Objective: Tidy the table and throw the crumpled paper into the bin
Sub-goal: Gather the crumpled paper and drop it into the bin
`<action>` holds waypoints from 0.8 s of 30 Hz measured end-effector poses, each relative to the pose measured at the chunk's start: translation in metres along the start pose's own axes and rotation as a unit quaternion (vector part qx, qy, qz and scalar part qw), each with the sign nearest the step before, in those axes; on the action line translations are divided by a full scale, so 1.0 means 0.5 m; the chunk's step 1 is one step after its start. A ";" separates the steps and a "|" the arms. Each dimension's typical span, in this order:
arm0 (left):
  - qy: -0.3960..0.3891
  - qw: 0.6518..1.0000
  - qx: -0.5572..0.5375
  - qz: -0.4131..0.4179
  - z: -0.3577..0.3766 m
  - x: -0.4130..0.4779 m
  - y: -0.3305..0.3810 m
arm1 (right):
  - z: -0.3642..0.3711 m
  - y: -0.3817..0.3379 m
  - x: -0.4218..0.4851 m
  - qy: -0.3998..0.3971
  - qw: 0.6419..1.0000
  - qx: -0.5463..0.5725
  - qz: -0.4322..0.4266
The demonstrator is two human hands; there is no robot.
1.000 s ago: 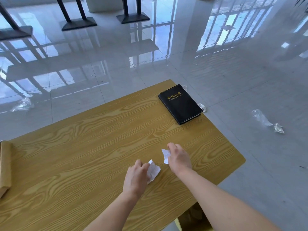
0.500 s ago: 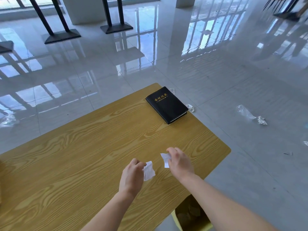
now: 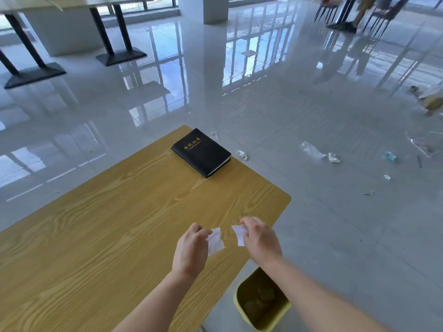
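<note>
My left hand (image 3: 191, 250) pinches a white scrap of paper (image 3: 215, 242) just above the wooden table (image 3: 107, 236). A short gap to the right, my right hand (image 3: 260, 239) grips a second white scrap (image 3: 239, 233), near the table's right edge. Below the hands, on the floor beside the table, stands a yellow bin (image 3: 261, 301), open at the top with brownish litter inside; my right forearm crosses over part of it. A black notebook (image 3: 201, 152) with gold lettering lies at the table's far right corner.
Bits of crumpled plastic and paper (image 3: 318, 154) lie scattered on the glossy tiled floor to the right of the table. Black table legs (image 3: 119, 53) stand at the far left, and chair legs (image 3: 340, 13) at the far right.
The view has tilted up and away, bringing the bin into sight. My two hands have drawn a little apart, each still holding its scrap of paper.
</note>
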State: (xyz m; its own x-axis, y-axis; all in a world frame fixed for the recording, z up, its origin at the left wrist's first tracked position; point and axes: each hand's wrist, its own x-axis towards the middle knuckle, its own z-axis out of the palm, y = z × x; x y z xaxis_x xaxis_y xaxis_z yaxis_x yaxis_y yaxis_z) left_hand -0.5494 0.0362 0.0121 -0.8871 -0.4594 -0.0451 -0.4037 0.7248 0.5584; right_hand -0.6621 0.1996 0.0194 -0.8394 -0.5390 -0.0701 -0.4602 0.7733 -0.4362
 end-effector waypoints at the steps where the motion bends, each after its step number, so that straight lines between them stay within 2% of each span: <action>1: 0.002 1.000 0.005 0.007 0.007 -0.002 0.016 | -0.007 0.014 -0.004 0.007 1.000 0.000 0.000; 10: -0.007 0.999 0.021 0.046 0.103 -0.048 0.188 | -0.084 0.187 -0.070 0.034 0.999 0.001 0.029; 18: -0.019 0.998 0.022 0.056 0.217 -0.110 0.277 | -0.096 0.352 -0.122 0.000 0.999 -0.008 0.046; 24: -0.067 0.997 0.019 0.040 0.313 -0.143 0.278 | -0.056 0.432 -0.156 -0.051 0.996 0.002 0.077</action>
State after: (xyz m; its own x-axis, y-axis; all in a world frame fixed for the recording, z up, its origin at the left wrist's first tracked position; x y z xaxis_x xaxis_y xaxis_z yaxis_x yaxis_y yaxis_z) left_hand -0.5771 0.2503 -0.0366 -0.9380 -0.3276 -0.1130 -0.3355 0.7765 0.5333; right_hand -0.7043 0.4178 -0.0440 -0.8661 -0.4456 -0.2263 -0.3271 0.8478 -0.4175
